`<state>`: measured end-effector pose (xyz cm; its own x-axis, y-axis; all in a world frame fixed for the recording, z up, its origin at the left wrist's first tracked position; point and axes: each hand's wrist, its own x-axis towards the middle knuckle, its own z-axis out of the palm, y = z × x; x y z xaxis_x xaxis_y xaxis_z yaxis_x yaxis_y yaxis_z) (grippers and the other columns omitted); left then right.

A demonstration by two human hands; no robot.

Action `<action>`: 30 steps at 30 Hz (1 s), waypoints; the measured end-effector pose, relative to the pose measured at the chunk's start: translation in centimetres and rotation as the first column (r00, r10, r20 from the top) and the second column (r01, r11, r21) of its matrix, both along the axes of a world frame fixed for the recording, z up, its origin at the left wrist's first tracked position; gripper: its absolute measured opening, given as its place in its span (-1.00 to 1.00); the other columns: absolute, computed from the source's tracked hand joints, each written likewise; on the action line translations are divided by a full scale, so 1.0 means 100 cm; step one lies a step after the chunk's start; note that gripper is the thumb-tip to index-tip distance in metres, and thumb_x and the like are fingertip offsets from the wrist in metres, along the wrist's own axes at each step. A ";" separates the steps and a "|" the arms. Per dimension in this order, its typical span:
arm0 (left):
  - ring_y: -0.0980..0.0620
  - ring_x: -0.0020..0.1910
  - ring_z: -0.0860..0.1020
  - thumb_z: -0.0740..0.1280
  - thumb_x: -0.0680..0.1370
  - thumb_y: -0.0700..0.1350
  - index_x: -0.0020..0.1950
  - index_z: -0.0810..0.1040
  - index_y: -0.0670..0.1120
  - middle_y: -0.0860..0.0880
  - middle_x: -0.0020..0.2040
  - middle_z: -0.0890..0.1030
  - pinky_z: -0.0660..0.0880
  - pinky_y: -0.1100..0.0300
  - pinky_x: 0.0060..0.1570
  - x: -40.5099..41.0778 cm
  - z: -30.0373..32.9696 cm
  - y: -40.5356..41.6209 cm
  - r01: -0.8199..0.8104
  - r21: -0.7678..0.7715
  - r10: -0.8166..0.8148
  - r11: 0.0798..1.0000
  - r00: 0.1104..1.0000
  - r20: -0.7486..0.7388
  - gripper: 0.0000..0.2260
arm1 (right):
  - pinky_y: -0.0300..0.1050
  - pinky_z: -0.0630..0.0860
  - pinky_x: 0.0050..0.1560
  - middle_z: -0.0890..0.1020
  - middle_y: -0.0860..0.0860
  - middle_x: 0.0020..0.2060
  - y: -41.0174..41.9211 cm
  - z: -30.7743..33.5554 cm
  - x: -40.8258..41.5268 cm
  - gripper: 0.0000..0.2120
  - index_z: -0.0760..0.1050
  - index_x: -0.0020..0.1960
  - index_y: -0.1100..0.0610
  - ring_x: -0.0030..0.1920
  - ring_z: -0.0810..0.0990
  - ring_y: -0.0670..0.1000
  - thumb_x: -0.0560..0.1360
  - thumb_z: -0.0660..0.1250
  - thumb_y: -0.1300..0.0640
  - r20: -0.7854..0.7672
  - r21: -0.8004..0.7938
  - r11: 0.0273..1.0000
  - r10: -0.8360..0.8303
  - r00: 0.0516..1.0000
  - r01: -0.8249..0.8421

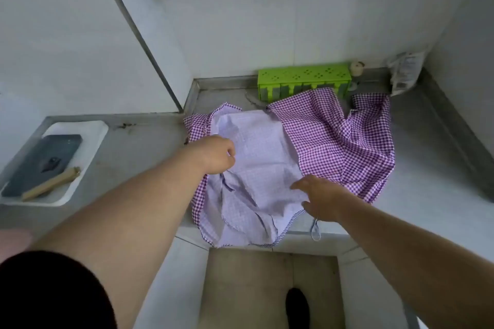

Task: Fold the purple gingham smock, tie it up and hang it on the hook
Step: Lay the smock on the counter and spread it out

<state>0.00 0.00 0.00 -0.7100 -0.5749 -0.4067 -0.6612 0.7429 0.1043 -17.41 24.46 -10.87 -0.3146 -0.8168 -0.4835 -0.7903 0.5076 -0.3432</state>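
Observation:
The purple gingham smock (334, 141) lies spread on a grey metal counter (417, 168), its pale inner side (262, 157) turned up in the middle and the checked side showing at the right. My left hand (216, 153) grips the pale fabric near its left edge, fingers curled. With its fingers straight, my right hand (320, 197) lies flat on the cloth near the counter's front edge. A thin tie strap (315, 230) dangles over the edge. No hook is in view.
A green perforated box (304, 80) stands against the back wall, a small spool (357, 68) and a plastic packet (405, 72) beside it. At left, a white tray (88, 136) holds a dark phone (42, 163) and a tan stick (50, 183). Below the counter is floor.

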 end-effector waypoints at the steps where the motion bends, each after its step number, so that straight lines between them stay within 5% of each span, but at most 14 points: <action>1: -0.09 0.30 0.54 0.31 0.63 0.09 0.33 0.60 0.09 -0.04 0.38 0.50 0.48 0.06 0.32 0.004 -0.010 -0.006 -0.026 0.009 0.026 1.000 0.999 0.039 -0.70 | 0.16 0.27 0.54 0.18 -0.10 0.61 -0.006 -0.008 0.003 -0.44 0.20 0.57 -0.23 0.56 0.28 0.08 0.61 0.28 -0.01 0.010 0.012 0.998 0.065 0.998 -0.065; 4: -0.13 0.16 0.60 0.29 0.57 0.07 0.05 0.66 0.08 -0.14 0.29 0.59 0.53 0.09 0.19 0.019 -0.023 -0.010 -0.088 0.022 0.085 0.996 0.991 0.104 -0.81 | 0.16 0.19 0.58 0.07 -0.13 0.65 -0.015 -0.022 0.014 -0.42 0.15 0.60 -0.24 0.62 0.13 0.07 0.64 0.25 -0.08 0.009 0.076 0.984 0.160 0.987 -0.161; 7: -0.18 0.16 0.58 0.30 0.50 0.07 0.23 0.59 -0.06 -0.18 0.26 0.55 0.53 0.07 0.13 0.038 -0.045 -0.020 -0.243 0.038 0.236 0.969 0.963 0.132 -0.64 | 0.23 0.21 0.56 -0.01 -0.16 0.65 -0.020 -0.041 0.015 -0.42 0.14 0.59 -0.27 0.65 -0.03 0.04 0.63 0.25 -0.06 -0.023 0.095 0.978 0.186 0.982 -0.183; 13: -0.16 0.24 0.59 0.46 0.24 0.32 0.49 0.34 -0.07 -0.12 0.40 0.52 0.54 -0.08 0.34 0.088 -0.140 -0.062 -0.595 0.228 0.586 0.770 0.802 0.116 -0.08 | 0.28 0.22 0.53 -0.13 -0.24 0.64 -0.021 -0.050 0.017 -0.37 0.02 0.61 -0.30 0.64 -0.15 0.01 0.63 0.20 -0.05 -0.049 0.142 0.974 0.185 0.982 -0.176; 16: -0.15 0.13 0.63 0.47 0.25 0.20 0.32 0.50 -0.16 -0.13 0.23 0.62 0.59 -0.10 0.26 0.097 -0.145 -0.045 -0.658 0.315 0.658 0.684 0.743 0.123 -0.27 | 0.23 0.11 0.59 -0.19 -0.21 0.64 -0.021 -0.056 0.018 -0.32 -0.05 0.63 -0.27 0.64 -0.20 0.01 0.63 0.19 -0.01 -0.044 0.140 0.973 0.191 0.981 -0.184; 20: -0.15 0.16 0.62 0.44 0.56 -0.10 0.21 0.64 -0.14 -0.11 0.17 0.65 0.53 -0.11 0.32 0.092 -0.122 -0.014 -0.639 0.416 0.649 0.647 0.748 0.139 -0.76 | 0.20 0.03 0.61 -0.23 -0.20 0.64 -0.018 -0.062 0.021 -0.28 -0.08 0.64 -0.26 0.64 -0.23 -0.03 0.60 0.21 0.00 -0.029 0.130 0.980 0.154 0.988 -0.149; 25: -0.12 0.02 0.64 0.28 0.57 0.04 0.03 0.65 -0.03 -0.08 0.04 0.68 0.59 -0.14 0.20 0.089 -0.139 -0.021 -0.589 0.387 0.594 0.710 0.795 0.121 -0.79 | 0.19 -0.09 0.62 -0.28 -0.21 0.62 -0.015 -0.065 0.024 -0.23 -0.13 0.64 -0.24 0.62 -0.29 -0.07 0.58 0.20 0.06 -0.026 0.133 0.981 0.146 0.989 -0.142; 28: -0.15 -0.12 0.69 0.29 0.42 0.01 0.00 0.61 -0.14 -0.17 -0.01 0.71 0.69 -0.13 0.01 0.077 -0.128 -0.027 -0.646 0.483 0.667 0.591 0.728 0.158 -0.71 | 0.19 -0.16 0.61 -0.30 -0.18 0.62 -0.011 -0.068 0.026 -0.24 -0.18 0.65 -0.21 0.62 -0.32 -0.06 0.61 0.18 0.04 -0.030 0.114 0.983 0.151 0.988 -0.146; 30: -0.14 -0.22 0.69 0.29 0.52 -0.03 0.04 0.58 -0.19 -0.20 -0.09 0.70 0.67 0.01 -0.20 0.056 -0.087 -0.011 -0.668 0.550 0.713 0.501 0.679 0.175 -0.75 | 0.20 -0.18 0.61 -0.33 -0.17 0.61 -0.009 -0.069 0.026 -0.24 -0.22 0.64 -0.21 0.61 -0.34 -0.05 0.62 0.16 0.03 -0.045 0.120 0.979 0.170 0.984 -0.164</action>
<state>5.65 -1.07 -8.66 -0.2223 -0.5949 -0.7724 -0.9132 -0.1504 0.3787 -14.77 23.54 -17.79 -0.2072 -0.7999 -0.5632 -0.8831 0.4007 -0.2442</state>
